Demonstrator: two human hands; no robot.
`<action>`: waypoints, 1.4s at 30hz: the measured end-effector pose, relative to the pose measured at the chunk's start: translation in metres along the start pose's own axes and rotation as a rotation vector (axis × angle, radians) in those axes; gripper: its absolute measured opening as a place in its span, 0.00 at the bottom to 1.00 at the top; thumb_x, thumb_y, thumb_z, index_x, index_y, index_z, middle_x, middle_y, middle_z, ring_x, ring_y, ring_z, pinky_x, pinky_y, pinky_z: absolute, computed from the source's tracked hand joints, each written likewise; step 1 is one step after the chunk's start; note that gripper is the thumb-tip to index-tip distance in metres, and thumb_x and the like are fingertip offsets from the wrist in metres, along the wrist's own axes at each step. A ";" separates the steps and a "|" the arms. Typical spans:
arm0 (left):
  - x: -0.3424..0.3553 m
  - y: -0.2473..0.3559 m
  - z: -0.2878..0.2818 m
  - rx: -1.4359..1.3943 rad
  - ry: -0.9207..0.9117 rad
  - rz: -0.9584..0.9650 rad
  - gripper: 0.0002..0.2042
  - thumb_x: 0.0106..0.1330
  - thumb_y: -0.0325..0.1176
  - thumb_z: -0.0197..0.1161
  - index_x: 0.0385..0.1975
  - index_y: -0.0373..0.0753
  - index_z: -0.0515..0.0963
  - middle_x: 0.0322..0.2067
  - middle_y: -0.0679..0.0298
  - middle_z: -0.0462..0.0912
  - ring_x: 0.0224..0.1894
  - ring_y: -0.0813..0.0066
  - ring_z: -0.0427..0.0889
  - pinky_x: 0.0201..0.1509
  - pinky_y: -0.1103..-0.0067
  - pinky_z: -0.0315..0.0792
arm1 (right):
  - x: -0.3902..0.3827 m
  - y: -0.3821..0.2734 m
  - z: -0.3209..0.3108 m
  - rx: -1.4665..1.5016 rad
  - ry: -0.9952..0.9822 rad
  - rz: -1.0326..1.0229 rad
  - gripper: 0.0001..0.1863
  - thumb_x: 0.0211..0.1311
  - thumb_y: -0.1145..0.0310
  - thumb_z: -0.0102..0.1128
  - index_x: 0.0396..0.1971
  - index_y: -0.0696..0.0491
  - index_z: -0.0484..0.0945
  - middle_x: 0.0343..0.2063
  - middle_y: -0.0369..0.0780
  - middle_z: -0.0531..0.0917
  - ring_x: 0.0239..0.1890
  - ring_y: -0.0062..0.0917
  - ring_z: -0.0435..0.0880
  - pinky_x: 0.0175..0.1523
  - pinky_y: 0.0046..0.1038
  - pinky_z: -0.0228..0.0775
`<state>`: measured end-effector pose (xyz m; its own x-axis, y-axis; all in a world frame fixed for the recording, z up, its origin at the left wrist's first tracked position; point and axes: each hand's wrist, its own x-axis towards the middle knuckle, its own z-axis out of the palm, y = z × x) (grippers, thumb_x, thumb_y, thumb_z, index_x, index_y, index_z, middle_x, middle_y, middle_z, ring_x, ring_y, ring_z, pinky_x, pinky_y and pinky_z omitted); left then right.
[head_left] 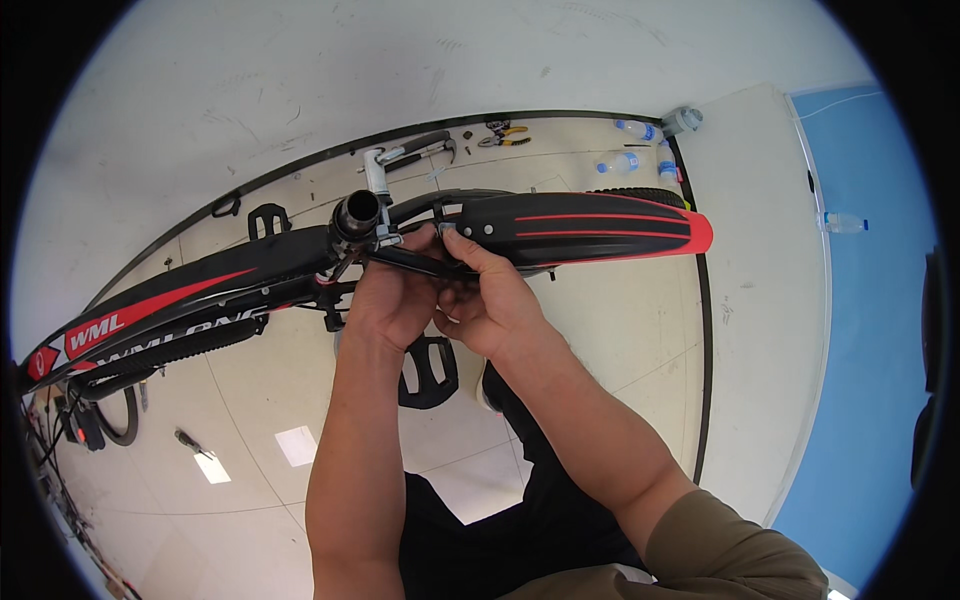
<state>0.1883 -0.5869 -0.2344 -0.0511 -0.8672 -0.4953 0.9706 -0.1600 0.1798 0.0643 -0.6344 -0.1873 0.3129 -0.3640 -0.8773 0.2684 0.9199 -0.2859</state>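
A black bicycle frame [200, 275] with red and white trim stretches across the left half, its open round tube end [360, 210] facing up. To the right extends a black mudguard [590, 228] with red stripes and a red tip. My left hand [392, 300] is closed just below the tube, its fingertips partly hidden by the frame, so what they hold is unclear. Beside it, my right hand [490, 300] grips the mudguard's front end, thumb on top near a small bracket [446, 212] and fingers curled underneath. A black pedal [430, 373] hangs below both hands.
Pliers [503, 141] and a hammer [425, 152] lie on the tiled floor beyond the bicycle. Several plastic bottles [617, 163] stand or lie at the far right by a dark floor edge [705, 360]. A dark hand tool [188, 440] lies at left.
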 end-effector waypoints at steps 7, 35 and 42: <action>0.001 -0.001 0.001 0.051 0.011 0.043 0.08 0.63 0.29 0.66 0.39 0.36 0.78 0.36 0.60 0.83 0.41 0.68 0.80 0.51 0.72 0.73 | -0.002 0.000 0.001 -0.006 -0.001 0.016 0.13 0.56 0.53 0.72 0.27 0.43 0.78 0.28 0.30 0.74 0.25 0.19 0.68 0.48 0.34 0.60; 0.003 0.003 -0.002 -0.041 0.035 -0.029 0.07 0.62 0.32 0.67 0.35 0.37 0.80 0.35 0.61 0.83 0.40 0.68 0.79 0.51 0.71 0.72 | -0.001 -0.003 0.000 -0.033 -0.017 0.025 0.14 0.55 0.52 0.73 0.25 0.43 0.78 0.26 0.29 0.72 0.25 0.19 0.67 0.45 0.33 0.61; 0.004 -0.001 -0.001 0.054 0.058 -0.022 0.08 0.62 0.31 0.67 0.36 0.35 0.80 0.34 0.59 0.83 0.40 0.66 0.80 0.49 0.71 0.73 | -0.003 -0.003 -0.002 -0.043 -0.024 0.023 0.14 0.55 0.51 0.73 0.27 0.43 0.78 0.27 0.30 0.72 0.25 0.19 0.67 0.46 0.34 0.61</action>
<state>0.1875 -0.5895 -0.2374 -0.0570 -0.8345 -0.5481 0.9552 -0.2052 0.2131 0.0607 -0.6361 -0.1848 0.3401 -0.3459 -0.8744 0.2222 0.9331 -0.2827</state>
